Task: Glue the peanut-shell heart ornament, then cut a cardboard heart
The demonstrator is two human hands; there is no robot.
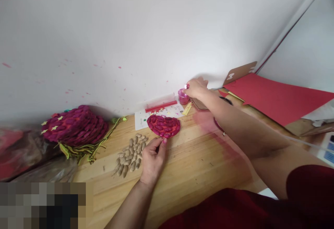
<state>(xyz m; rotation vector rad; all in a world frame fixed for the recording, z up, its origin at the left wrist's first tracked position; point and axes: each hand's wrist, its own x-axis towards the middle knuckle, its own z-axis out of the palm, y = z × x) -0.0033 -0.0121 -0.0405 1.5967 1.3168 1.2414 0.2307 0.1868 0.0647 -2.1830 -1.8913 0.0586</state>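
Observation:
A heart-shaped piece (pixel 164 125) covered in magenta lumps is pinched at its lower tip by my left hand (pixel 154 156). My right hand (pixel 197 87) reaches to the wall side of the table, with its fingers closed beside a small clear cup (pixel 183 97) of pink paint. A small white-ended item shows at its fingertips, too small to name. Unpainted peanuts (pixel 135 149) lie left of my left hand. Behind the heart is a white sheet (pixel 141 120) with scattered small stars and a red strip (pixel 161 106).
A stack of magenta lumpy pieces (pixel 75 126) with green strings stands at the left, near plastic bags (pixel 23 149). Red sheets (pixel 276 97) and brown cardboard (pixel 241 72) are at the right. A pale wall (pixel 130 41) borders the wooden table (pixel 188 173).

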